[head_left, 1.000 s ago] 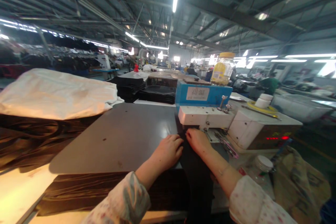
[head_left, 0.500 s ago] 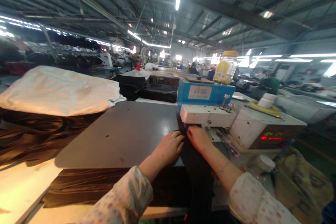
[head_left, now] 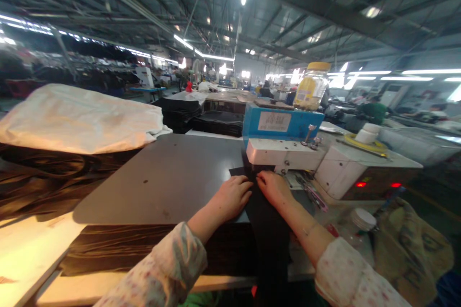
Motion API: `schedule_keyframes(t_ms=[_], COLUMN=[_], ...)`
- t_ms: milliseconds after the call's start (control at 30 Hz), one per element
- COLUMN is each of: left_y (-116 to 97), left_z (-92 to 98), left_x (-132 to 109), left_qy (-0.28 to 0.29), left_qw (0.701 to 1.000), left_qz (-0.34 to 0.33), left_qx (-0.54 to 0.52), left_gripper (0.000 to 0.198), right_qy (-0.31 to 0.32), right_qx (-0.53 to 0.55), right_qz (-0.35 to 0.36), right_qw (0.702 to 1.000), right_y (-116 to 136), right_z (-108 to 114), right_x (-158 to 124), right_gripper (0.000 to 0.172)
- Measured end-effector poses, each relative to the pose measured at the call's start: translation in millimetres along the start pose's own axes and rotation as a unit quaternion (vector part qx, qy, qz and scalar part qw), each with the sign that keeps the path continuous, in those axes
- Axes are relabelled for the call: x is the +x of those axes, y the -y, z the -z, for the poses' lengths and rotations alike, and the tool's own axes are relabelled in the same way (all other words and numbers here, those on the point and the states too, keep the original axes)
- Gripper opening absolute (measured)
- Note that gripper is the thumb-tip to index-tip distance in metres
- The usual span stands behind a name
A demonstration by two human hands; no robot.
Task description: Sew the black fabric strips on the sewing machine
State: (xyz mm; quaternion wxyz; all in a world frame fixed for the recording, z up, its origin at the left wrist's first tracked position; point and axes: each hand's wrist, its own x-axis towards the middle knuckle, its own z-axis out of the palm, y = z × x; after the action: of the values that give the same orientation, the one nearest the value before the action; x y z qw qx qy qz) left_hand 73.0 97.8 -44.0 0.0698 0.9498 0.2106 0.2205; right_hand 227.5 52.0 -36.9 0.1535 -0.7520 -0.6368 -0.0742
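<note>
A long black fabric strip (head_left: 268,230) runs from under the white machine head (head_left: 284,154) towards me and hangs over the table's front edge. My right hand (head_left: 274,188) is closed at the strip's right edge, just in front of the machine head, its fingertips pinching the cloth. On the strip's left side, my left hand (head_left: 233,197) has its fingers curled together over the edge of the cloth, the palm above the grey metal plate (head_left: 180,177). A small black fabric corner sticks out to the left, beyond my left fingertips. The stitching spot under the head is hidden.
Brown-black folded fabric (head_left: 154,249) lies stacked under the plate. White cloth (head_left: 82,117) covers another pile at left. Scissors (head_left: 315,195) and a control box (head_left: 363,168) stand right of the machine. A yellow-lidded jar (head_left: 310,88) sits behind, near black fabric stacks (head_left: 218,122).
A black fabric corner now shows on the plate beyond my left fingertips. Both hands stay almost in place. The control box display has gone from lit digits to two red lights.
</note>
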Motion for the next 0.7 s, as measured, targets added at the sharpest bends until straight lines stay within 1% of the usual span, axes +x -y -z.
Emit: schedule_keyframes(t_ms=[133,333,700], left_y=[0.2,-0.1,-0.1], left_z=[-0.5,-0.2,-0.7], left_x=[0.1,-0.4,0.4], left_qy=[-0.006,0.001,0.006], left_qw=[1.000,1.000,1.000], left_qz=[-0.002,0.004,0.005], left_qx=[-0.004,-0.002,-0.001], left_gripper=[0.029,0.030,0.030], right_qy=[-0.002,-0.006,-0.011], right_qx=[0.003,0.018,0.014], right_qz=[0.001,-0.001,-0.008], right_qw=[1.000,1.000,1.000], right_y=[-0.2,-0.8,0.3], right_z=[0.0,0.2,-0.6], right_x=[0.4,-0.1,-0.7], right_gripper=[0.022,0.021,0.021])
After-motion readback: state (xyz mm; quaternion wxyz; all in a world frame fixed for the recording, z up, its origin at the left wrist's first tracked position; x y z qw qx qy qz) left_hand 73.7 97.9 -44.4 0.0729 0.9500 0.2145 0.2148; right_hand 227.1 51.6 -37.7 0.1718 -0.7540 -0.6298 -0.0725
